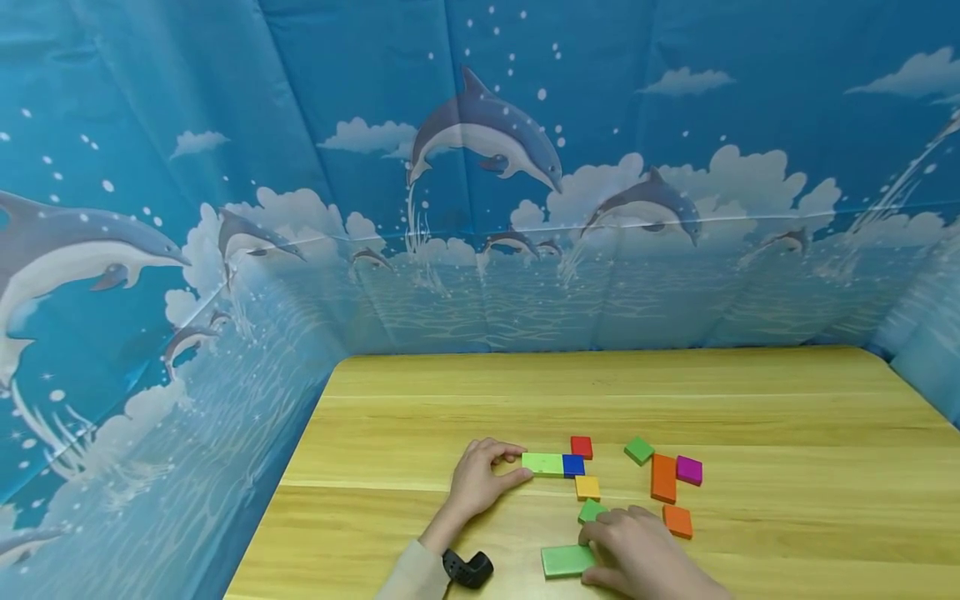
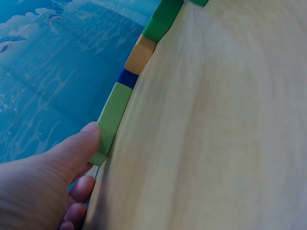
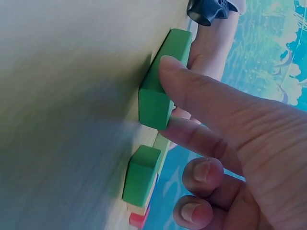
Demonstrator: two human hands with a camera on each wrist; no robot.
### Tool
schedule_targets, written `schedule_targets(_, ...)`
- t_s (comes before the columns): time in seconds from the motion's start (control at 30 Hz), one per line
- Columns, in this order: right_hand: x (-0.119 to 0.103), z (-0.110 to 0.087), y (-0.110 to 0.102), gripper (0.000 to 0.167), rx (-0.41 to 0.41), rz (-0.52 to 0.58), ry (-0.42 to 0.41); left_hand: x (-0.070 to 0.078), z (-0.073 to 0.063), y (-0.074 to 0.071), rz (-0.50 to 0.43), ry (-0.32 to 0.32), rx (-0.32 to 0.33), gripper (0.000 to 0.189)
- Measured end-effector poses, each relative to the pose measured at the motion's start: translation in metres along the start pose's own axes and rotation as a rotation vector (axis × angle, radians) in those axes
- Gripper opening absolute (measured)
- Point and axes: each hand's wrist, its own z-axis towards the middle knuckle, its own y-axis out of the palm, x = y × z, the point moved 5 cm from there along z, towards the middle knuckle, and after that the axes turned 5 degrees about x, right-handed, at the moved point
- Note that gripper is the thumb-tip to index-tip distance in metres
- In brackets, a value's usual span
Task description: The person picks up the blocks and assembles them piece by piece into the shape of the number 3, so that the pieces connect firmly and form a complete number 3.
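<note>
The left hand is pinching the left end of a light green block, thumb and finger parted only by its width, and this block is lying well apart from the far edge of the table, with a blue block touching its right end. Farther from that edge, the right hand is holding a long green block between thumb and finger, while a yellow block is lying between both blocks.

Light-green oblong block, broad face up, end against a blue square, and darker green slab in the foreground
</note>
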Motion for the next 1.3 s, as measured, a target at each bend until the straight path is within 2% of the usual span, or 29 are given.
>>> schedule_targets(0.27, -0.001, 0.012, 0.003, 0.031, 0.038, 0.055, -0.003, 0.0, 0.0, -0.001, -0.008, 0.0, 0.001, 0.034)
schedule_targets(0.63, -0.001, 0.023, 0.004, 0.036, 0.066, 0.066, -0.001, -0.001, 0.001, 0.0, -0.011, 0.005, 0.006, 0.034)
schedule_targets(0.87, 0.003, 0.022, 0.006, 0.034, 0.031, 0.099, 0.027, -0.001, 0.0, -0.001, -0.01, -0.002, -0.002, 0.035)
schedule_targets(1.1, 0.003, 0.025, 0.004, 0.032, 0.102, 0.076, -0.012, 0.0, 0.001, -0.002, 0.002, 0.006, 0.003, 0.034)
schedule_targets(1.3, 0.006, 0.029, 0.006, 0.031, 0.122, 0.04, 0.011, 0.0, 0.0, -0.001, 0.008, 0.004, 0.003, 0.034)
